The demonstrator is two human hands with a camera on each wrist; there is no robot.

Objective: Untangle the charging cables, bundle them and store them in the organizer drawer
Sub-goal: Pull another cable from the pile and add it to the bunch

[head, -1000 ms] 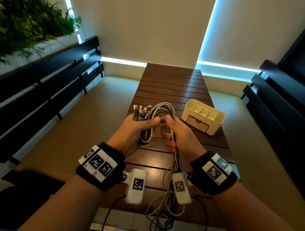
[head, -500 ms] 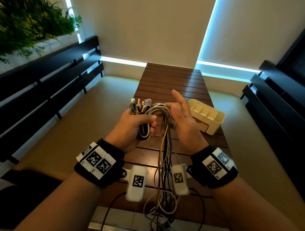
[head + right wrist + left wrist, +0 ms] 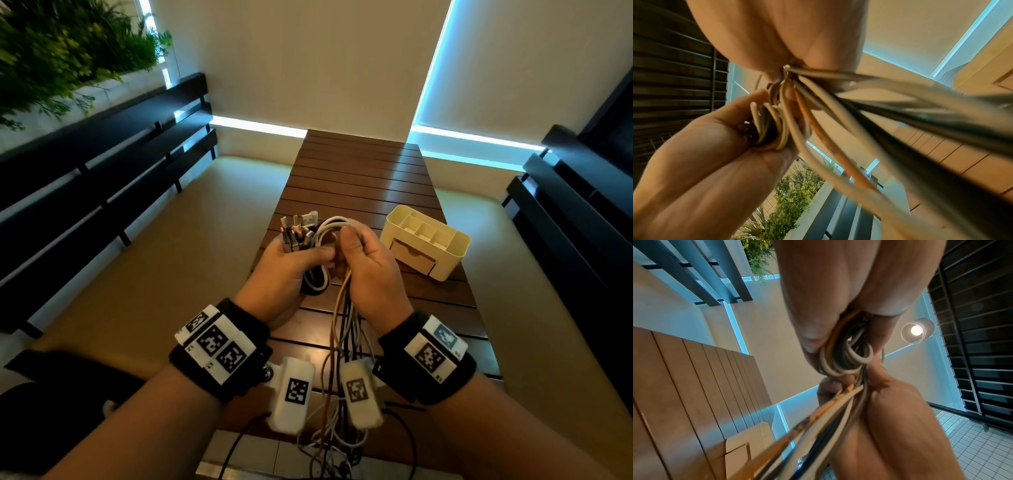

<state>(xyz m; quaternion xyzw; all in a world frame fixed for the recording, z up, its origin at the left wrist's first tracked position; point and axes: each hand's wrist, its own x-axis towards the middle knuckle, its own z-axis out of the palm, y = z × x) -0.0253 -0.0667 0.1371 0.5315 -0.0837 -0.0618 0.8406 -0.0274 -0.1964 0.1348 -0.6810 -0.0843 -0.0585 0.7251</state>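
Observation:
A bundle of white, black and orange-brown charging cables (image 3: 317, 240) is held above the table. My left hand (image 3: 291, 263) grips the coiled loops (image 3: 844, 358), with several plug ends (image 3: 298, 228) sticking up past its fingers. My right hand (image 3: 366, 263) is curled round the strands (image 3: 818, 104) beside the coil, thumb up. The loose cable tails (image 3: 342, 329) hang down between my wrists and off the near table edge. A cream organizer (image 3: 455, 250) stands on the table at the right, its small drawer (image 3: 411, 255) closed.
The slatted brown wooden table (image 3: 356, 178) runs away from me. Beige benches lie on both sides, with dark slatted backrests (image 3: 102, 164) left and right. Green plants (image 3: 61, 51) sit at the upper left.
My right hand, open with fingers raised half a second ago, has closed round the cable strands again next to the coil. The left hand keeps its hold on the loops.

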